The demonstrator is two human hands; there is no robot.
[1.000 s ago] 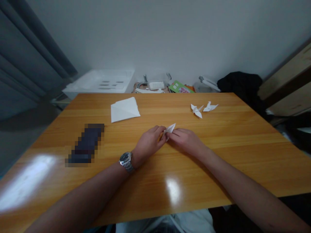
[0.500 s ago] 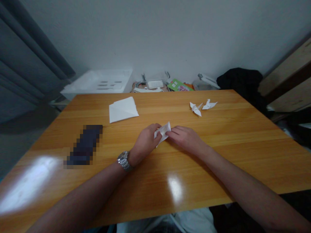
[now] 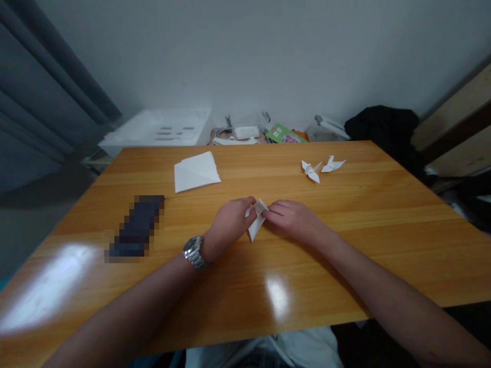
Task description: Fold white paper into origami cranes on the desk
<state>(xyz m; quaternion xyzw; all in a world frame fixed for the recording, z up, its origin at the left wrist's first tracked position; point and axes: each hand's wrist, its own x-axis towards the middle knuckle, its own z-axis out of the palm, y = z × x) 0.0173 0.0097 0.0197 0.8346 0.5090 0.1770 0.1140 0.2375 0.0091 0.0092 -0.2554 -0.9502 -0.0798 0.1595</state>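
Observation:
Between my two hands is a small piece of folded white paper (image 3: 257, 225), shaped like a narrow diamond with one point towards me. My left hand (image 3: 231, 221), with a metal watch (image 3: 194, 252) on its wrist, pinches the paper's left side, thumb on top. From the right, my right hand (image 3: 290, 217) grips the opposite edge with thumb and fingertips. The fingertips hide part of the folds. Two folded paper cranes (image 3: 311, 171) lie farther back on the right of the wooden table (image 3: 364, 214).
A stack of white paper sheets (image 3: 197, 173) lies at the back left. Nearer on the left is a dark pixelated rectangle (image 3: 136, 227). Beyond the far edge stand a white tray (image 3: 153, 128), a green booklet (image 3: 286, 134) and a black cloth item (image 3: 381, 128).
The paper has turned and now shows a narrower diamond, its lower point reaching closer to me. Both hands remain on it, with slight finger shifts. The whole view has shifted slightly.

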